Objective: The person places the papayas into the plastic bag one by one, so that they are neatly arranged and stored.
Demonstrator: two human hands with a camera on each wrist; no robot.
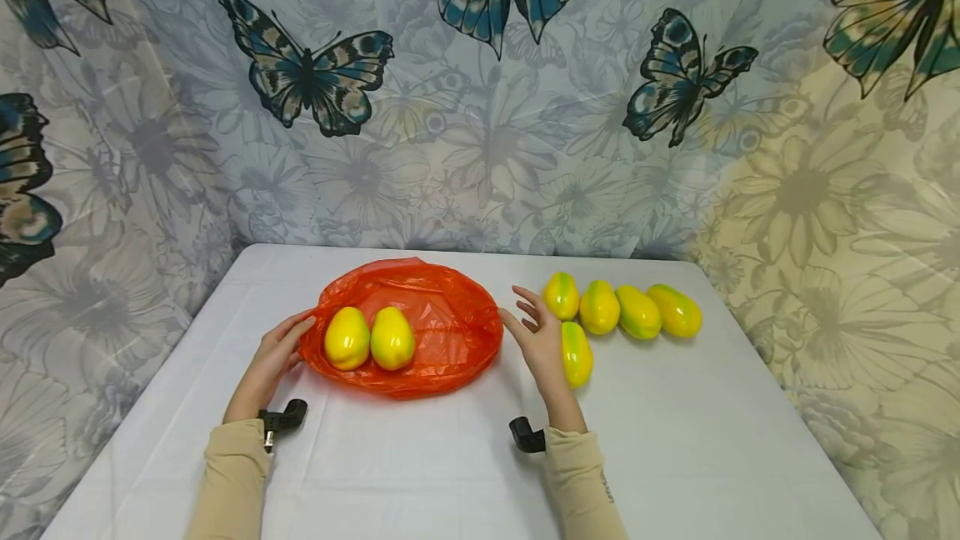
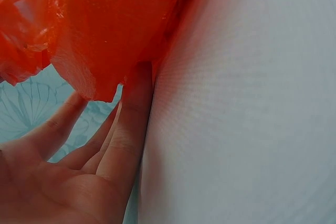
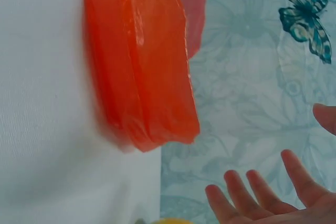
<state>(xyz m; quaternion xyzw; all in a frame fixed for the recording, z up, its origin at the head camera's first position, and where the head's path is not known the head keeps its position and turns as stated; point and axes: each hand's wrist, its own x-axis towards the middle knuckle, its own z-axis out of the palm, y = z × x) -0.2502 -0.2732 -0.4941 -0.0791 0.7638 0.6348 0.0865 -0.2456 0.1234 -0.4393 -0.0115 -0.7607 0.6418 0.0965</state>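
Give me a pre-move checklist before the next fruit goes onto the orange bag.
1. Right hand free, fingers open: ok.
2. Left hand touching the orange bag at its left edge: ok.
3. Two fruits on the bag settled, side by side: ok.
4. Nearest loose fruit beside the right hand, unobstructed: ok.
5. Bag mouth open: cannot tell.
6. Row of four fruits away from the table edge: ok.
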